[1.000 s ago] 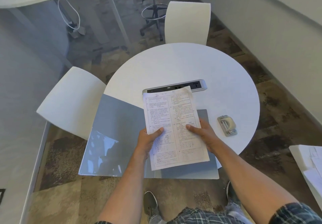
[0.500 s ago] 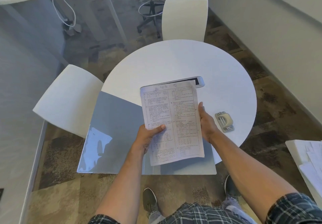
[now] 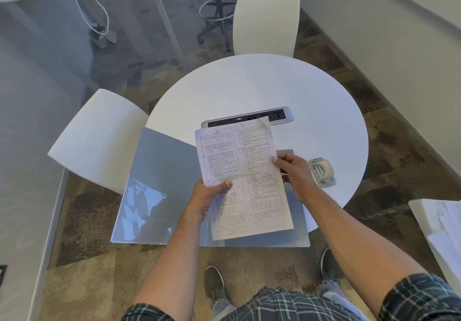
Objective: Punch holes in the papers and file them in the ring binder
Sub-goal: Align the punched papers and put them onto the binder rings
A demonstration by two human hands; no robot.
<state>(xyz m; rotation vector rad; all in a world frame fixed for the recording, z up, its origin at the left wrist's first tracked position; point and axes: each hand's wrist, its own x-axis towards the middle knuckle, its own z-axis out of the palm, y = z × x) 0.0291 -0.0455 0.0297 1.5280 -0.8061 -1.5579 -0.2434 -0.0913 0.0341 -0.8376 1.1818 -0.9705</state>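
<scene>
Overhead, the round table [image 3: 287,86] showed a smooth, matte white top, and a flat grey ring binder [image 3: 159,171] lay open across its near edge, its glossy left cover catching pale reflections and hanging out past the rim. The papers [image 3: 249,171], thin white printed sheets with dense text and small ruled tables, were held above the binder's middle, tilted slightly so the top edge covered part of a long silver-framed power strip [image 3: 277,115] set in the tabletop. The left hand [image 3: 208,199] gripped the sheets at their left edge near the lower half, thumb pressed flat on the printed face and the fingers hidden behind. The right hand [image 3: 295,173] pinched the right edge higher up, thumb tip on the front at the margin, the other fingers curled behind the paper. A small hole punch [image 3: 321,171], boxy grey metal with a cream rounded lever, sat on the table just right of the right hand, not touching it. Two white moulded chairs [image 3: 99,136] with curved backs stood at the table, over mottled brown carpet [image 3: 82,223].
</scene>
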